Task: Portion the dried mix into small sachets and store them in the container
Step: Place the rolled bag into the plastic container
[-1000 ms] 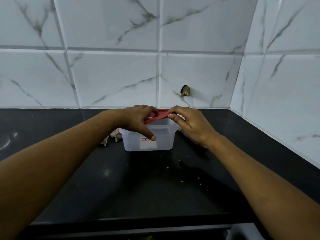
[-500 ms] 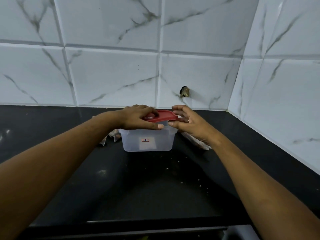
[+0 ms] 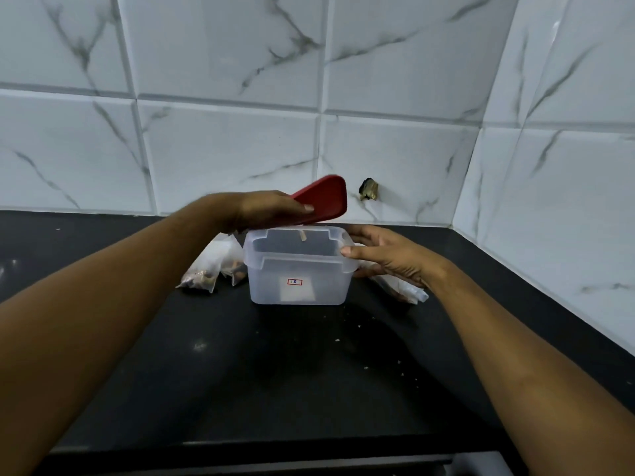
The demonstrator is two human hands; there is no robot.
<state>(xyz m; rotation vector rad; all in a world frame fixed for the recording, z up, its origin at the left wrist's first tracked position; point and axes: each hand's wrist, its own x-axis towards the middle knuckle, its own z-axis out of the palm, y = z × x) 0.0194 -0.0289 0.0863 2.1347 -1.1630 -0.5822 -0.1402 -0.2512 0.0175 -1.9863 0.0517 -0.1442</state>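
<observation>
A translucent plastic container [image 3: 330, 286] stands open on the black counter, with a small red-framed label on its front. Above its left rear edge my left hand [image 3: 264, 209] holds the red lid [image 3: 326, 202], tilted up and lifted clear of the box. My right hand [image 3: 388, 254] rests against the container's right side, thumb on the rim and fingers behind it. Small clear sachets of dried mix [image 3: 213, 269] lie on the counter just left of the container. Another clear bag [image 3: 402, 290] lies to the right, partly hidden under my right hand.
The black counter [image 3: 275, 372] runs back to a white marble-tiled wall, which turns a corner at the right. A small dark hole [image 3: 368, 190] marks the wall behind the box. A few crumbs lie in front of the container.
The lid has come off the container: my left hand lifted it up and tilted it. My right hand let go of the lid and moved down to the container's right side.
</observation>
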